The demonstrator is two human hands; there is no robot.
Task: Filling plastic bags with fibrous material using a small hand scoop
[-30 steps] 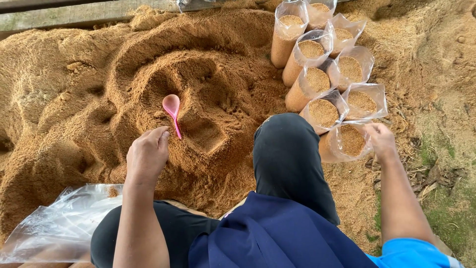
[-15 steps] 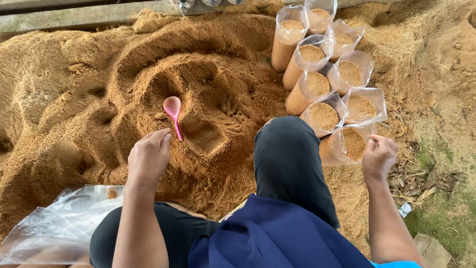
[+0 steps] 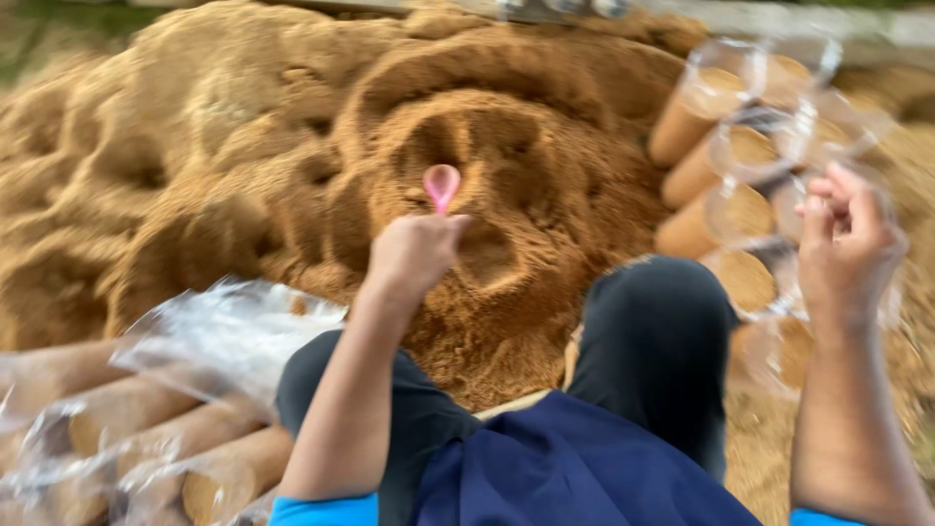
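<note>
My left hand [image 3: 414,255] is closed around the handle of a pink spoon [image 3: 441,184], whose bowl sticks up out of a hollow in the big heap of brown sawdust [image 3: 292,175]. My right hand [image 3: 845,248] is raised at the right with fingers curled; I see nothing in it, though the picture is blurred. Behind it stand several clear plastic bags filled with sawdust [image 3: 726,146], open at the top.
More filled bags [image 3: 195,458] lie on their sides at the lower left, with a pile of empty clear plastic bags [image 3: 229,331] above them. My knees in dark trousers [image 3: 653,336] and a blue cloth [image 3: 565,468] fill the foreground.
My right hand has lifted off the filled bags at the right and curled. My left hand has closed on the spoon handle. The view has swung left and blurred.
</note>
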